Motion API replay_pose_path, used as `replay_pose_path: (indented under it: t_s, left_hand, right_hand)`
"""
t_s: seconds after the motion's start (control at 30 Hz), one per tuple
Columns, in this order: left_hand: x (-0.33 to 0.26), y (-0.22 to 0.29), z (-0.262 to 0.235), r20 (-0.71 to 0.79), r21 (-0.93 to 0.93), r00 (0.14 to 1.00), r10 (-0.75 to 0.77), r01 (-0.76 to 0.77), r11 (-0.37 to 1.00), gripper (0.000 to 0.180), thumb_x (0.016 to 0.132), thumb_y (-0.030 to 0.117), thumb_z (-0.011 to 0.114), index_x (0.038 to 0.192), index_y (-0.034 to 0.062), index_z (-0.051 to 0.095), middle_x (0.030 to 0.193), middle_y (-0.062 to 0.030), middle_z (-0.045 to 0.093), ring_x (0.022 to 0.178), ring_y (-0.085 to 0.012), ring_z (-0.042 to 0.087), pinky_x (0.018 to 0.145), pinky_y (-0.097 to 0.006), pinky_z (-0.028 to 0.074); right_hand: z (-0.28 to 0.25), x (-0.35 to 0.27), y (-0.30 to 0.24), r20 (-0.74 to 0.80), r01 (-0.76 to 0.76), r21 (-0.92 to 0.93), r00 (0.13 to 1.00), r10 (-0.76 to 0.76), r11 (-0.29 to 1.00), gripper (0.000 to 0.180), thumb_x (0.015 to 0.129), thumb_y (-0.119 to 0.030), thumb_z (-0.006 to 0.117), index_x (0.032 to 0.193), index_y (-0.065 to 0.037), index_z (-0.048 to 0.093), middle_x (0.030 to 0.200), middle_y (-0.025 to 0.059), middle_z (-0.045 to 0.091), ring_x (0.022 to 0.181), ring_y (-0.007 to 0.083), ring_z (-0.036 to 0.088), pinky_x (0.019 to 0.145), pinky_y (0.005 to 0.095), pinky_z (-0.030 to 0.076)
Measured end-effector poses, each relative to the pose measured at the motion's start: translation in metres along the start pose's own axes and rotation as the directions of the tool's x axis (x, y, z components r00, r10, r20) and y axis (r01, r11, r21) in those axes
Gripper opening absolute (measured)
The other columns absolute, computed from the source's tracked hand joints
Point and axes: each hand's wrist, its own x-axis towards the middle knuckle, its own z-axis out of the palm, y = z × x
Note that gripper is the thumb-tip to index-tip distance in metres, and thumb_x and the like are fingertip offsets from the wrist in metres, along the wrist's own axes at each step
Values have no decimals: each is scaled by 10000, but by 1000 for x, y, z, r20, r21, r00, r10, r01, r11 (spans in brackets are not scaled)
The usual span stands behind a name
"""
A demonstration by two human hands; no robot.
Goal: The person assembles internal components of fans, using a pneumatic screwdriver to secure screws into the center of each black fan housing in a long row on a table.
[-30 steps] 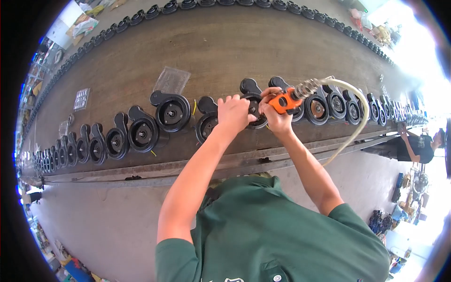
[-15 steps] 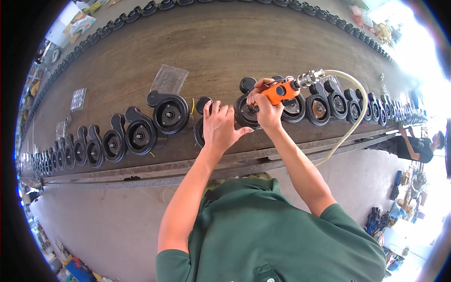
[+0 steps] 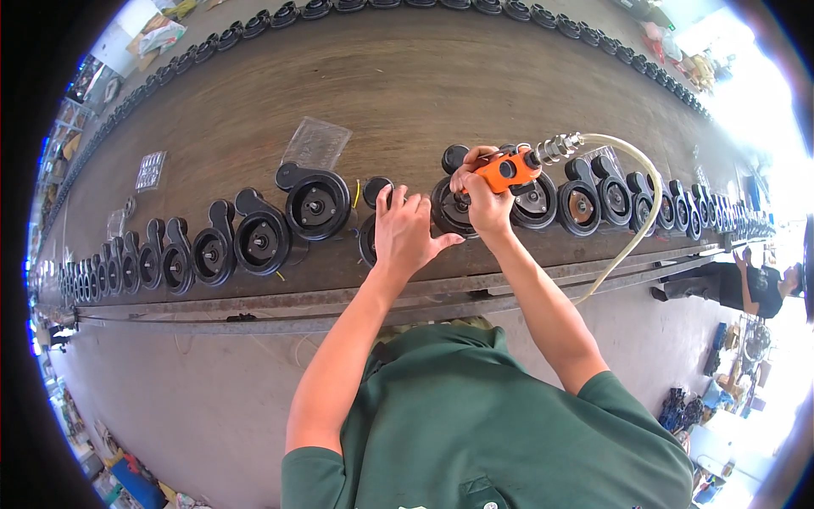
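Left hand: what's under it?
The left hand lies flat on a black round housing on the brown belt. Only the part's left rim and top lug show; its centre is covered by palm and fingers.

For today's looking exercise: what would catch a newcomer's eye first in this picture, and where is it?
First, the bright orange tool, held in the right hand just right of centre, with a pale hose curving off to the right. Next, the long row of black round parts running across the brown bench. The left hand rests spread on one of them at the centre.
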Motion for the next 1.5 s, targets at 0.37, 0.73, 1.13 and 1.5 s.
replay_pose_path:
  t_s: [0.37, 0.73, 1.13, 1.5]
  left_hand:
    - [1, 0, 0, 7, 17, 1000, -9, 9, 1000, 794, 657, 678, 824, 1031, -15, 726, 1035, -123, 718, 1231, -320, 568, 1190, -520, 280]
    - [1, 1, -4, 46, 45, 999, -5, 3, 999, 1001, 692, 697, 787, 1389, -1, 617, 1023, -114, 750, 1233, -330, 581, 1195, -509, 275]
    - [0, 1, -4, 51, 6, 999, -14, 13, 1000, 973, 695, 672, 808, 1371, -6, 632, 1004, -117, 759, 1239, -338, 591, 1206, -506, 264]
    - [-3, -3, 3, 7, 0, 1000, -4, 4, 1000, 971, 711, 696, 780, 1349, -23, 639, 946, -96, 749, 1232, -350, 580, 1199, -521, 267]
  right_hand:
    - [-7, 2, 5, -18, 44, 45, 999, -43, 998, 221, 853, 92, 580, 1053, 1, 562, 790, 48, 617, 668, 115, 610, 629, 282, 529]
    - [-1, 4, 7, 35, -38, -52, 999, 40, 998, 214, 798, 83, 641, 990, -4, 603, 891, 36, 642, 768, 91, 612, 659, 243, 504]
    - [5, 4, 11, 51, 16, -200, 999, -6, 980, 173, 773, 48, 662, 932, -11, 627, 832, 21, 647, 751, 95, 608, 690, 262, 506]
    - [3, 3, 15, 99, 22, -215, 995, -1, 976, 173, 746, 50, 663, 900, -11, 613, 816, 40, 636, 739, 119, 597, 674, 283, 503]
